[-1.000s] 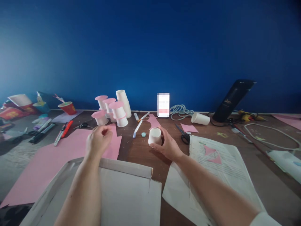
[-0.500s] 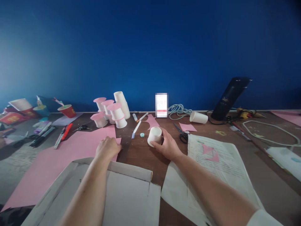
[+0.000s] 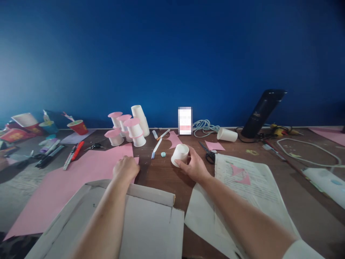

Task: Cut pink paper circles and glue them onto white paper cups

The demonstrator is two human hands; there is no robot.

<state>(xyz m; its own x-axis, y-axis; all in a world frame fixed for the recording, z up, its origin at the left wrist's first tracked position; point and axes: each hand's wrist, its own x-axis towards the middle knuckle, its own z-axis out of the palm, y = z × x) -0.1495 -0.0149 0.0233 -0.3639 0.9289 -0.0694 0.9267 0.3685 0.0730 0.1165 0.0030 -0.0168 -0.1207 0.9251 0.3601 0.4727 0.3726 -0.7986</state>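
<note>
My right hand (image 3: 195,166) has its thumb and fingers wrapped round a white paper cup (image 3: 180,155), which is slightly tilted over the brown desk. My left hand (image 3: 126,168) is closed, its knuckles up, at the right edge of a large pink paper sheet (image 3: 88,169); its fingertips are hidden. Beyond the left hand, several white cups topped with pink paper discs (image 3: 133,122) stand in a cluster, some stacked in pairs. A small pale blue cap (image 3: 163,154) and a white pen (image 3: 156,148) lie left of the held cup. Black scissors (image 3: 210,157) lie to its right.
A grey-white cardboard piece (image 3: 151,223) lies in front, under my left forearm. Printed paper (image 3: 258,190) with pink scraps is under my right forearm. A phone with a blurred screen (image 3: 185,120), a coiled cable (image 3: 205,127), a tipped white cup (image 3: 227,135) and a black bottle-like object (image 3: 262,113) line the wall.
The white cup in my right hand has shifted slightly right and tilted a little. My left hand has stayed closed at the pink sheet's edge, with barely any movement.
</note>
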